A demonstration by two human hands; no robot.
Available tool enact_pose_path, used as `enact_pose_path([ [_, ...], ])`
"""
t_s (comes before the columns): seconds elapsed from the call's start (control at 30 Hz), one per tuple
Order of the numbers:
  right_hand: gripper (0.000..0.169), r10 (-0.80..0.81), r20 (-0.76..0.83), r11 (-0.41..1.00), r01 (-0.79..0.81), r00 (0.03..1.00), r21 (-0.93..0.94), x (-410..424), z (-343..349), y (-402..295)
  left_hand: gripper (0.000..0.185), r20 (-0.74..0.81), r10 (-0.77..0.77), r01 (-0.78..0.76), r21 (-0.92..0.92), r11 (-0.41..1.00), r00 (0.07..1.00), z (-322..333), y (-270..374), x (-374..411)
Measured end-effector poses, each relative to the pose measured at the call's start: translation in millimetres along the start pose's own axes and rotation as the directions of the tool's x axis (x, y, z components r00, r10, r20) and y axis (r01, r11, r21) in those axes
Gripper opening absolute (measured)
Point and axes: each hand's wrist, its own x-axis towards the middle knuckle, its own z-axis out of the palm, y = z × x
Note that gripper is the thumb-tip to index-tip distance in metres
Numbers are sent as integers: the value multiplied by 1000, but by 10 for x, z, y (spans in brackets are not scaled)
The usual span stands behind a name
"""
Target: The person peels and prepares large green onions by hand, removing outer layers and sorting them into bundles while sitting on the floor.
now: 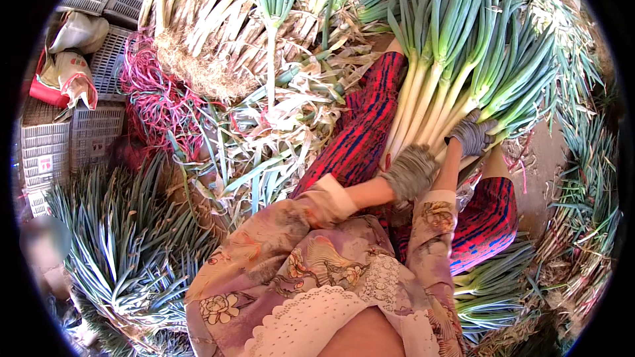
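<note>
A fanned bundle of large green onions (421, 89) lies across my lap, white stalks towards me and green leaves pointing away. My right hand (471, 134), in a grey knit glove, is closed around stalks on the bundle's right side, where white turns to green. Lower down, my left hand (414, 171), also gloved, curls over the white stalks near their bottom ends. Its fingertips are partly hidden. Apart from the bundle, a single peeled green onion (271, 59) lies to the upper left, over dry husks.
Untrimmed onions with hairy roots (213, 59) are heaped at upper left. Stripped leaves (278, 153) litter the floor beside a tangle of pink ties (154, 94). Plastic crates (44, 148) and sacks (74, 69) stand far left. Leafy onions (129, 238) fill the lower left; more (585, 158) line the right.
</note>
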Motion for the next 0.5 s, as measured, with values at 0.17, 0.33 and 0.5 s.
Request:
enact_pose_path([
  [0.17,71,91,198,987,-114,976,110,145,-21,53,25,-670,-419,498,-83,863,613,-876,-1520,-592],
  [0.33,76,-19,223,994,-5,975,107,157,-69,212,62,-578,-809,921,-364,139,-107,-1103,-3226,-1254],
  [0.5,63,-295,-138,955,294,946,-27,-129,-305,110,62,-435,-898,914,-334,228,65,-1183,-3851,-1188],
])
